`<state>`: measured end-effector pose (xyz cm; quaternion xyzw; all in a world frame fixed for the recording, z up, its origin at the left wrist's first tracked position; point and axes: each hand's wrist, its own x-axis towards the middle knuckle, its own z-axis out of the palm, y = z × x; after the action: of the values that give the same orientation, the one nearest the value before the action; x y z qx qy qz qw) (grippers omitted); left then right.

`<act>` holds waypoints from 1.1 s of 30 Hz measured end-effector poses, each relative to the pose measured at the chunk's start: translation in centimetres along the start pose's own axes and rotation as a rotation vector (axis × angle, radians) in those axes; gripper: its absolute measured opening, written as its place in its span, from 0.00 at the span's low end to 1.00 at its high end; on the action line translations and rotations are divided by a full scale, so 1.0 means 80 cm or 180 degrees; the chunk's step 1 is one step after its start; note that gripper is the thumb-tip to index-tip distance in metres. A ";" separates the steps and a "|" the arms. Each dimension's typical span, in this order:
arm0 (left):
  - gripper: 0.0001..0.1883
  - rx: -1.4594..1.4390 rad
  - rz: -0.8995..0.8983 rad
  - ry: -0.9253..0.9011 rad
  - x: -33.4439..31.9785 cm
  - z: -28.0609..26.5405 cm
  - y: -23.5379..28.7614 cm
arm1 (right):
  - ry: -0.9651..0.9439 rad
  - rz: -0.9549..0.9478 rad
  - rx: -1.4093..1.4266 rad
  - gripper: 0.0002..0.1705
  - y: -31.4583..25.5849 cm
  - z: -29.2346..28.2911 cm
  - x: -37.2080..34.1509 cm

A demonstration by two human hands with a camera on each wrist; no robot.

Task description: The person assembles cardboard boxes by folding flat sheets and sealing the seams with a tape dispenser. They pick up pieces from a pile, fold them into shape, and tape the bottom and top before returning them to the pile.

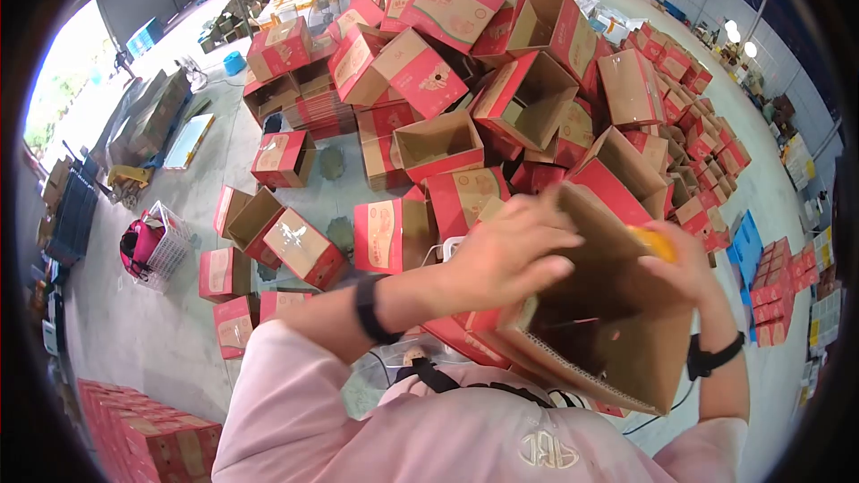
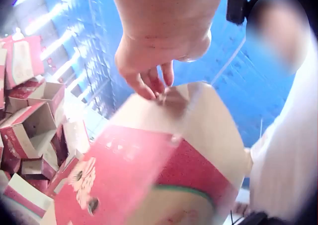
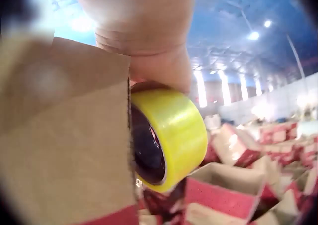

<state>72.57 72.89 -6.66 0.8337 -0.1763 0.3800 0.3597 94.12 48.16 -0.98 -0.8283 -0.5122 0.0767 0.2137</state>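
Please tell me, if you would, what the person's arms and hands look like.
The left hand and right hand are both bare, without gloves. The left wrist wears a black band, and the right wrist a similar black strap. Pale pink short sleeves cover the upper arms: left sleeve, right sleeve.

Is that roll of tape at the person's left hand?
No, the right wrist view shows the yellow tape roll at the right hand, beside the cardboard box's edge.
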 end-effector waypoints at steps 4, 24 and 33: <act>0.15 -0.0265 0.0582 -0.1998 0.026 0.065 0.006 | -0.0051 -0.0273 0.0419 0.31 -0.010 0.014 0.036; 0.31 -0.0426 0.1211 -0.2782 -0.010 0.159 -0.031 | 0.1985 0.1038 0.3756 0.27 0.045 -0.031 -0.033; 0.23 -0.2019 -0.1382 -0.1081 -0.069 -0.036 0.034 | 0.0335 0.0358 0.5162 0.22 0.066 0.093 -0.079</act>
<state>65.96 73.29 -8.32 0.7503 -0.1615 0.0794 0.6362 92.92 42.63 -10.54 -0.4430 -0.2443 0.3954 0.7666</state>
